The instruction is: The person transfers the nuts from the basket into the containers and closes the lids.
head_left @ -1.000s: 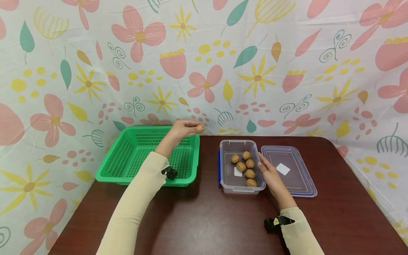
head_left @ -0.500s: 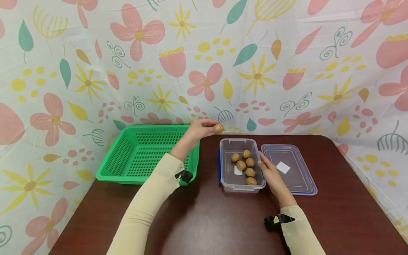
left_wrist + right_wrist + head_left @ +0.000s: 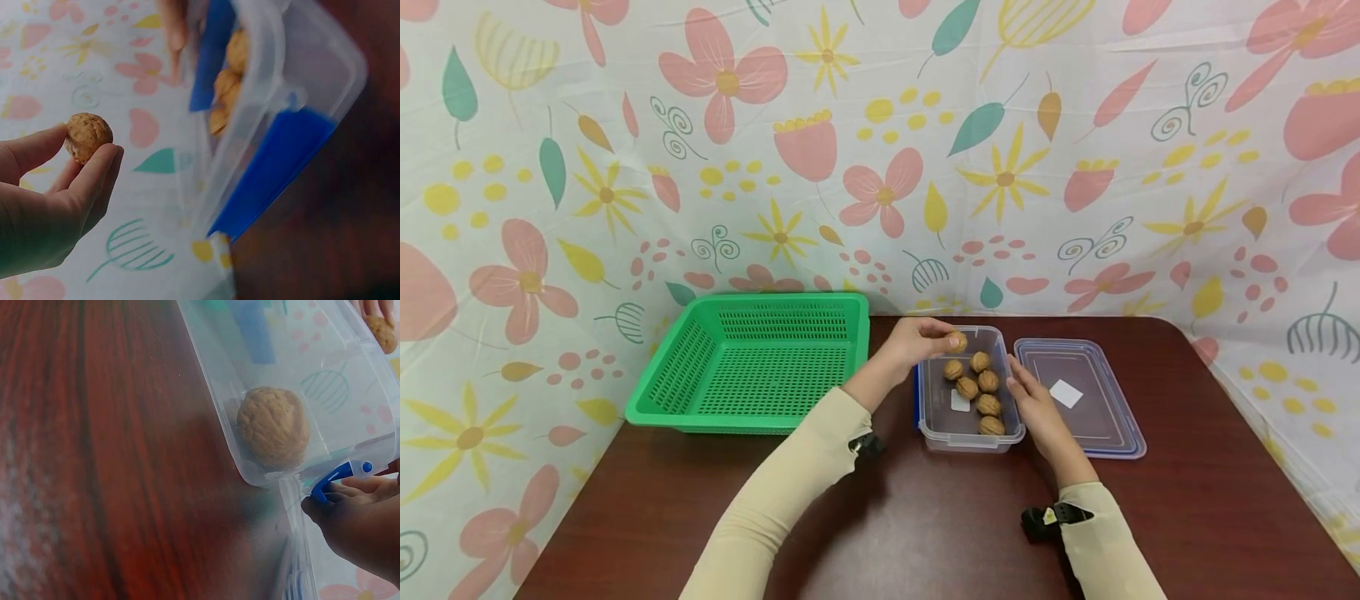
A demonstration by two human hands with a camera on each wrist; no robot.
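— From the head camera, what is the left hand [image 3: 917,340] doing?

— It pinches a walnut [image 3: 957,341] between thumb and fingertips, holding it over the far end of the clear box [image 3: 934,433]. Five more walnuts [image 3: 979,388] lie inside the box, bunched toward its right wall.

— And the right hand [image 3: 1036,410]?

— It lies flat against the right side of the box with the fingers straight, gripping nothing. The lid [image 3: 1105,433] sits on the table [image 3: 925,533] just beyond that hand, and a green basket [image 3: 752,367] stands to the left of the box.

— Does the left wrist camera agree?

— Yes. The walnut [image 3: 87,136] sits between the thumb tip and the first finger of the left hand [image 3: 53,206], the other fingers loosely curled behind it. The box [image 3: 269,125] shows to the right, blurred, with a blue clip [image 3: 275,169] on its side and some walnuts [image 3: 228,87] inside.

— The right wrist camera?

— One walnut [image 3: 273,425] rests in the near corner of the box [image 3: 225,400]. The right hand [image 3: 356,519] is in shadow at the lower right, its fingertips [image 3: 315,507] by the small blue clip [image 3: 337,475]; they probably touch the box wall there, but the view is too dim to be sure. The walnut [image 3: 381,331] held by the other hand peeks in at the top right corner.
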